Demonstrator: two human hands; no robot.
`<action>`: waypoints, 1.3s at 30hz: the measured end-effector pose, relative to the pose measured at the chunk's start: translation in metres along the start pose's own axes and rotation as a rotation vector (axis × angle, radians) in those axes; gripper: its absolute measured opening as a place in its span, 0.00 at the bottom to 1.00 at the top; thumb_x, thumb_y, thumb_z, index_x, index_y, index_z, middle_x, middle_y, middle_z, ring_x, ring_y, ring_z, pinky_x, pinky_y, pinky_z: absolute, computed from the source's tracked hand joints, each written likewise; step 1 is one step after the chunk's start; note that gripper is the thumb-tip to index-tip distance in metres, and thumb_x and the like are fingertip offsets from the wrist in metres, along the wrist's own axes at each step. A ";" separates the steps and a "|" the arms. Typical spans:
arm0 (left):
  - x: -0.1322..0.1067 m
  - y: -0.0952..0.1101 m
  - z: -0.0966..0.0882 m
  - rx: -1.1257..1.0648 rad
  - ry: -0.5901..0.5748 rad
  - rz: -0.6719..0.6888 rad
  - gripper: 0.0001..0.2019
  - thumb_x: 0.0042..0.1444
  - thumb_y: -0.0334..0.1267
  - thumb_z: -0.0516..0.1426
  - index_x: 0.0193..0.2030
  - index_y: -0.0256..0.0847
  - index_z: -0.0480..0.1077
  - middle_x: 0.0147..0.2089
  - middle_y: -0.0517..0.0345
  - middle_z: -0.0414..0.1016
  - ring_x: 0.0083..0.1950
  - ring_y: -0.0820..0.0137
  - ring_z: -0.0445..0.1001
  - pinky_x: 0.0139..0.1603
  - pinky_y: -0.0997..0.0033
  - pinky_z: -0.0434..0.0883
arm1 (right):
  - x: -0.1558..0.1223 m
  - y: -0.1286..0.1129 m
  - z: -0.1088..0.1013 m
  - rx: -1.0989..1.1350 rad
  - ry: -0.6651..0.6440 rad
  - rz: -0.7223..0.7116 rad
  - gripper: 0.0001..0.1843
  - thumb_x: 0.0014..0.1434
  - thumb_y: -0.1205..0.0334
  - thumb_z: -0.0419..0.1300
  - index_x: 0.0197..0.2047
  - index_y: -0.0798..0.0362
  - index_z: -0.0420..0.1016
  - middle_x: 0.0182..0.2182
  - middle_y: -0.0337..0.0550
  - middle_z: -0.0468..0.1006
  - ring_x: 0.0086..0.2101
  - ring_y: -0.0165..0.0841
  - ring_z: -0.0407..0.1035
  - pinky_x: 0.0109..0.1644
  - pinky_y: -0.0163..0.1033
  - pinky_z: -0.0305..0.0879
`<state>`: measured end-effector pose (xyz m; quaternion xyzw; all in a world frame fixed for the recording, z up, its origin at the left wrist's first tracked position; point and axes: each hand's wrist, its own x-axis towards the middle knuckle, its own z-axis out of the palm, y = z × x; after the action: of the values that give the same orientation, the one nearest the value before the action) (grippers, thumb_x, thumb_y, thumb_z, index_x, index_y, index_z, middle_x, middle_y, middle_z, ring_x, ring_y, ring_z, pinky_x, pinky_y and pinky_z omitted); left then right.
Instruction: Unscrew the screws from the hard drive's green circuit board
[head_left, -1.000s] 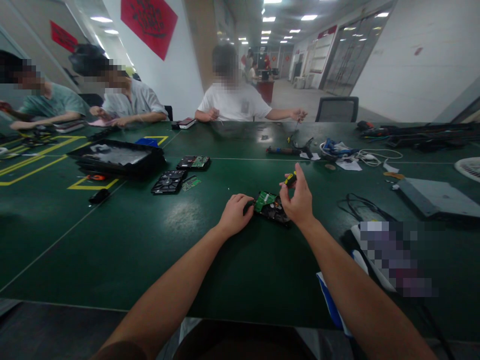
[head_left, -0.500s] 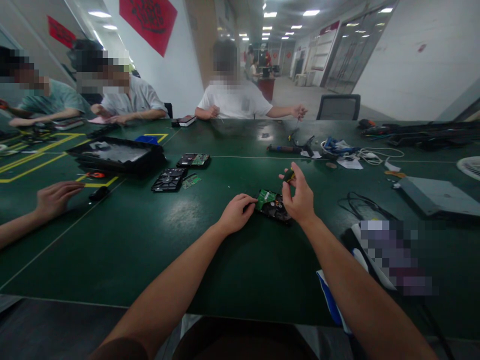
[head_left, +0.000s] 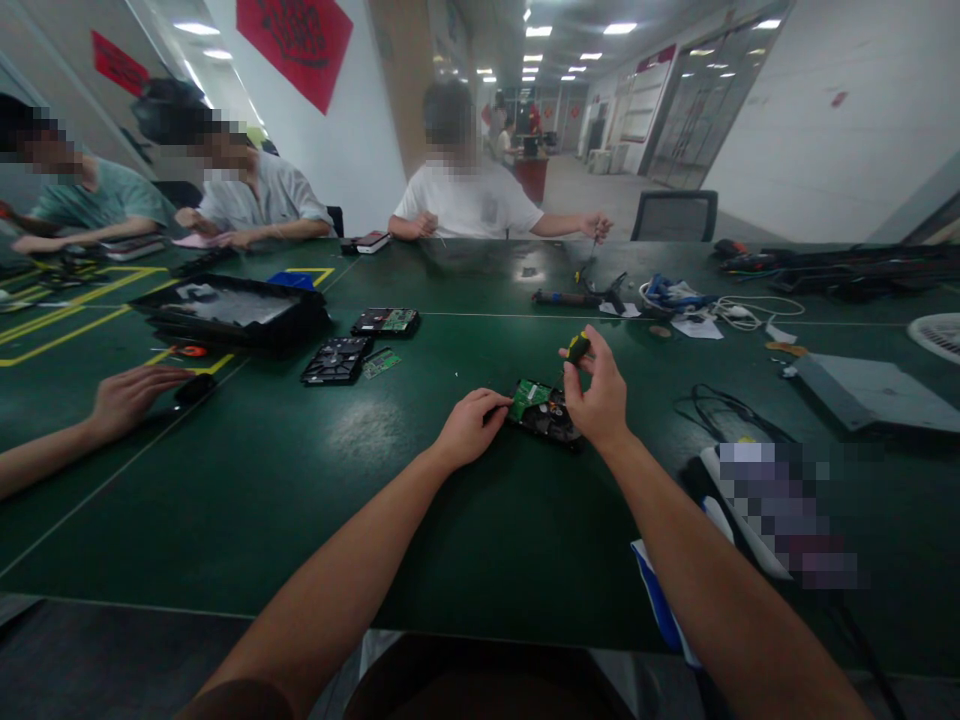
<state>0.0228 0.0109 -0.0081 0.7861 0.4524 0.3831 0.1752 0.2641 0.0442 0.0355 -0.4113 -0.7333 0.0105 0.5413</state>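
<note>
A hard drive (head_left: pixel 551 424) with a green circuit board (head_left: pixel 531 397) on its left part lies on the green table in front of me. My left hand (head_left: pixel 474 425) is closed at its left edge, thumb and fingers pinching the drive's corner. In my right hand (head_left: pixel 598 392) is a screwdriver (head_left: pixel 578 347) with a yellow and dark handle, held upright over the drive. The fingers close around the handle; the tip is hidden by the hand and the drive.
Two more hard drives (head_left: pixel 337 360) and a loose green circuit board (head_left: pixel 382 363) lie to the left, near a black tray (head_left: pixel 232 312). A co-worker's hand (head_left: pixel 139 400) reaches a black object (head_left: pixel 195 390). Cables (head_left: pixel 739 310) and a grey metal box (head_left: pixel 885 392) are at right.
The screwdriver's handle has turned between my right fingers, showing more yellow. My left hand stays on the drive. At the left, the co-worker's hand has moved right to the black object.
</note>
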 end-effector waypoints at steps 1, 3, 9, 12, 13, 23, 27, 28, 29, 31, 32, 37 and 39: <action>0.000 0.000 0.000 -0.003 -0.001 0.003 0.12 0.66 0.32 0.58 0.54 0.45 0.77 0.51 0.52 0.79 0.53 0.63 0.77 0.57 0.57 0.75 | 0.000 0.001 0.000 0.004 0.003 0.003 0.34 0.68 0.61 0.57 0.74 0.46 0.52 0.63 0.55 0.69 0.48 0.42 0.78 0.56 0.56 0.77; 0.000 0.000 0.000 -0.010 0.000 0.009 0.12 0.67 0.32 0.57 0.54 0.44 0.77 0.51 0.52 0.79 0.52 0.63 0.77 0.57 0.57 0.75 | 0.000 0.003 0.001 -0.014 0.025 0.006 0.33 0.67 0.59 0.60 0.72 0.45 0.55 0.60 0.54 0.72 0.44 0.42 0.78 0.53 0.56 0.79; 0.000 -0.002 0.001 -0.017 0.001 0.009 0.12 0.66 0.33 0.58 0.53 0.45 0.78 0.50 0.51 0.79 0.51 0.63 0.78 0.56 0.57 0.76 | 0.002 0.002 0.000 -0.032 0.038 -0.019 0.32 0.64 0.57 0.63 0.69 0.45 0.59 0.55 0.52 0.74 0.42 0.41 0.77 0.50 0.57 0.79; 0.000 -0.003 0.001 -0.025 0.002 0.013 0.12 0.66 0.32 0.58 0.53 0.45 0.78 0.49 0.52 0.79 0.51 0.63 0.78 0.56 0.57 0.76 | 0.003 -0.001 -0.001 0.017 0.001 -0.024 0.32 0.66 0.59 0.60 0.70 0.46 0.57 0.57 0.52 0.74 0.45 0.41 0.78 0.52 0.55 0.79; 0.000 -0.003 0.001 -0.028 0.005 0.014 0.12 0.66 0.32 0.58 0.53 0.45 0.78 0.49 0.52 0.79 0.51 0.63 0.78 0.56 0.57 0.76 | 0.004 -0.002 -0.002 0.029 0.001 -0.023 0.31 0.66 0.59 0.60 0.70 0.46 0.57 0.57 0.52 0.74 0.46 0.41 0.78 0.52 0.54 0.79; 0.000 -0.003 0.003 -0.036 0.013 0.018 0.12 0.66 0.32 0.58 0.53 0.45 0.78 0.50 0.52 0.79 0.51 0.63 0.78 0.56 0.57 0.76 | 0.002 -0.001 0.001 0.013 0.034 -0.033 0.32 0.65 0.61 0.62 0.69 0.46 0.57 0.55 0.51 0.75 0.44 0.41 0.78 0.53 0.55 0.78; 0.000 -0.002 0.003 -0.033 0.015 0.005 0.12 0.66 0.32 0.58 0.53 0.45 0.78 0.50 0.52 0.79 0.51 0.63 0.78 0.55 0.58 0.76 | 0.002 0.001 0.001 -0.021 0.064 -0.017 0.32 0.64 0.59 0.64 0.68 0.46 0.59 0.52 0.50 0.75 0.42 0.41 0.77 0.50 0.55 0.79; 0.000 -0.002 0.003 -0.033 0.016 0.004 0.12 0.66 0.32 0.58 0.52 0.45 0.78 0.50 0.52 0.79 0.51 0.63 0.78 0.55 0.58 0.76 | 0.003 0.002 0.001 -0.047 0.074 -0.024 0.32 0.63 0.58 0.65 0.67 0.46 0.60 0.51 0.50 0.75 0.41 0.41 0.76 0.49 0.55 0.79; 0.000 -0.001 0.003 -0.033 0.017 0.002 0.12 0.66 0.32 0.58 0.52 0.45 0.78 0.50 0.52 0.79 0.51 0.63 0.78 0.55 0.58 0.76 | 0.003 0.002 0.001 -0.066 0.075 -0.032 0.32 0.62 0.57 0.65 0.66 0.47 0.61 0.50 0.50 0.75 0.41 0.41 0.75 0.49 0.55 0.78; 0.000 -0.001 0.003 -0.029 0.019 0.000 0.12 0.65 0.32 0.58 0.52 0.45 0.78 0.49 0.52 0.79 0.51 0.63 0.78 0.55 0.58 0.76 | 0.004 0.004 0.000 -0.071 0.066 -0.034 0.32 0.62 0.57 0.65 0.67 0.47 0.61 0.51 0.51 0.74 0.42 0.41 0.75 0.49 0.55 0.78; 0.000 -0.001 0.003 -0.025 0.018 0.000 0.12 0.65 0.32 0.58 0.52 0.45 0.78 0.49 0.52 0.79 0.51 0.63 0.78 0.55 0.58 0.76 | 0.004 0.005 0.001 -0.057 0.061 -0.028 0.32 0.63 0.58 0.64 0.68 0.47 0.60 0.52 0.51 0.74 0.42 0.41 0.75 0.50 0.54 0.78; 0.000 -0.001 0.004 -0.009 0.019 0.023 0.12 0.66 0.31 0.58 0.52 0.44 0.78 0.49 0.52 0.79 0.51 0.63 0.77 0.55 0.58 0.76 | 0.001 0.006 0.004 -0.007 0.063 0.003 0.33 0.65 0.60 0.62 0.70 0.47 0.56 0.52 0.51 0.76 0.40 0.39 0.77 0.49 0.52 0.79; 0.000 -0.002 0.005 -0.005 0.023 0.035 0.12 0.66 0.31 0.58 0.52 0.44 0.78 0.49 0.52 0.79 0.51 0.63 0.77 0.55 0.58 0.76 | 0.001 0.005 0.004 -0.050 0.080 -0.003 0.33 0.64 0.59 0.64 0.68 0.47 0.59 0.50 0.49 0.75 0.38 0.38 0.75 0.47 0.52 0.79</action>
<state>0.0254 0.0119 -0.0121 0.7891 0.4397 0.3960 0.1651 0.2638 0.0496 0.0324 -0.4238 -0.7116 -0.0250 0.5599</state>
